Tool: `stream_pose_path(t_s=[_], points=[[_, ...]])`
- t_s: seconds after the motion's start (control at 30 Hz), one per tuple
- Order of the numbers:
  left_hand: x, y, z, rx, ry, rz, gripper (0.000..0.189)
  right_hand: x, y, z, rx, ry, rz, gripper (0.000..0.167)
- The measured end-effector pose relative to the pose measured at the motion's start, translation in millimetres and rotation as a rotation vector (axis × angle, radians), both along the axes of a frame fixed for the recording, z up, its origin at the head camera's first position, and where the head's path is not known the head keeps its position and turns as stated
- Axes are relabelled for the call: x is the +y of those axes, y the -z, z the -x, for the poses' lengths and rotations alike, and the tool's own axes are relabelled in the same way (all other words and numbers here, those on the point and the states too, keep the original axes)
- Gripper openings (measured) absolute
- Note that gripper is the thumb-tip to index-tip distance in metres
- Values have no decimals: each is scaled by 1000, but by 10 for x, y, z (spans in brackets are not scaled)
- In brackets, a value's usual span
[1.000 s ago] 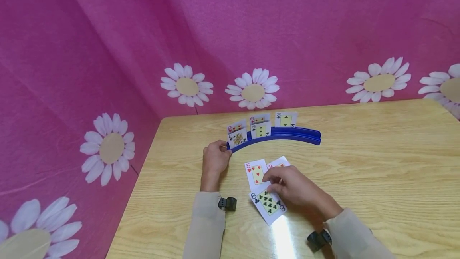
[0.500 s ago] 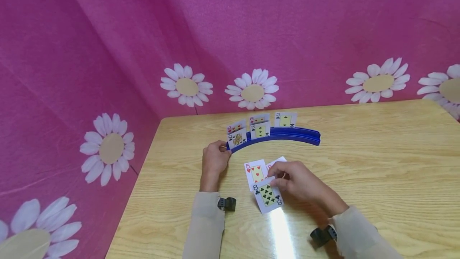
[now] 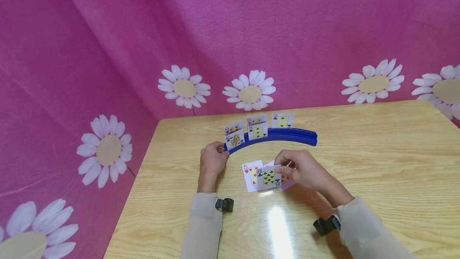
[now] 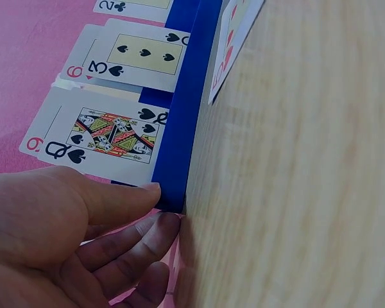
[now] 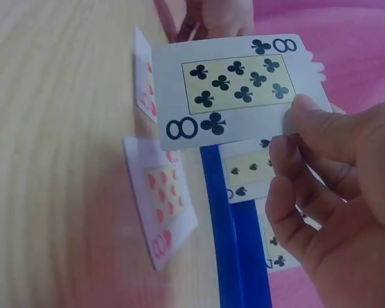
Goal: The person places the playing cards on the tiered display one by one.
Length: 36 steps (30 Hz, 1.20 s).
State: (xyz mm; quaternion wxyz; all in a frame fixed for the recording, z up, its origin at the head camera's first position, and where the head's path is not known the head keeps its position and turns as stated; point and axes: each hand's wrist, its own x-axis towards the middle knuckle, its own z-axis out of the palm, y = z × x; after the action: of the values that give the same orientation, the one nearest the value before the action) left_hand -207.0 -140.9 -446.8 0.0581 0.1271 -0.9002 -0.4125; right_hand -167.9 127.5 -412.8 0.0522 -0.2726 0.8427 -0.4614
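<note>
one eight of clubs [image 5: 234, 83] is pinched at its right edge (as seen in the head view) by the right hand [image 3: 305, 171]: the thumb is laid on the printed face near a corner, and the fingers [image 5: 287, 215] are curled behind it. most of the card is left jutting leftward from the fingertips, tilted, above the five of hearts [image 3: 250, 180] and the eight of hearts [image 5: 163, 199], which are laid on the table [image 3: 366, 163]. the left end of the blue card rack [image 3: 292, 134] is gripped between thumb and fingers of the left hand [image 3: 213, 162], just beside the queen of spades [image 4: 112, 138]. along the rack are stood the three of spades [image 4: 144, 54], overlapping a red six [image 3: 256, 119], and the two of clubs [image 3: 282, 120].
</note>
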Motion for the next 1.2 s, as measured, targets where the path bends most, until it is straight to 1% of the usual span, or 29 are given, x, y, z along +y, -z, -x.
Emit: stream_pose_path(t_s=[0.17, 0.33, 0.53, 0.67, 0.83, 1.03, 1.2], points=[[-6, 6, 10, -9, -6, -2, 25, 46, -22, 72, 74, 70, -8, 17], [-19, 7, 15, -4, -7, -6, 25, 111, -31, 162, 149, 129, -46, 14], [-22, 12, 23, 0, -6, 3, 24, 160, -64, 273, 200, 169, -81, 12], [-18, -3, 20, 2, -5, 2, 24, 183, -95, 330, 239, 198, -94, 12], [-25, -3, 22, -4, -2, 1, 24, 196, -111, 389, 270, 217, -100, 11], [-26, -2, 25, -28, -10, -8, 25, 220, -126, 465, 269, 256, -97, 6], [-19, -4, 24, -33, -10, -6, 26, 246, -129, 530, 269, 290, -90, 6]])
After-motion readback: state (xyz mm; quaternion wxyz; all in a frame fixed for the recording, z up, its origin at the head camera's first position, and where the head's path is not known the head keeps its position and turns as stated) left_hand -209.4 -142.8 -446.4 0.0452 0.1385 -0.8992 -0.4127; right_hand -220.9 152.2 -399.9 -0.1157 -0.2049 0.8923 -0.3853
